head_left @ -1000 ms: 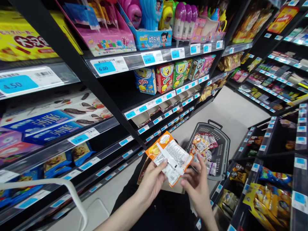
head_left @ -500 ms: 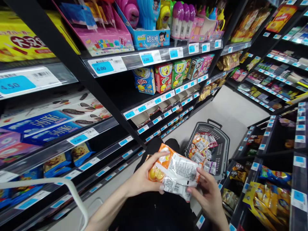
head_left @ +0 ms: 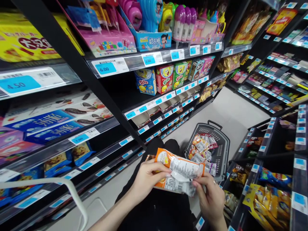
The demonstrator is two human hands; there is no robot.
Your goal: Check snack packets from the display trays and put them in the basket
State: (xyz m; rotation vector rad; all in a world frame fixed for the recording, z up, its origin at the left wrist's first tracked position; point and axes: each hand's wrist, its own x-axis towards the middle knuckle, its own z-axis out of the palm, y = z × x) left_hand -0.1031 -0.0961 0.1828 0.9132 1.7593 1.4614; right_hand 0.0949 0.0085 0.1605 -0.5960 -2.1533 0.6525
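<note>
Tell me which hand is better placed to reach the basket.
Likely the right hand: it pinches the end of the packet nearer the basket, while the left hand grips the farther end.

Held packet [head_left: 185, 165]: orange end, white back panel with dense dark print. Trousers [head_left: 156, 210] beneath: plain black. Basket [head_left: 220, 163] to the right: dark grey, rows of slots; packets inside [head_left: 201, 144] mix orange, red, purple, silver. Left shelves: yellow box [head_left: 14, 38], dark red lettering; farther off, small boxes run blue [head_left: 146, 81], red [head_left: 165, 78], green [head_left: 179, 75]. Shelf labels [head_left: 110, 66] white with blue panels. Floor [head_left: 232, 102] pale grey.
</note>
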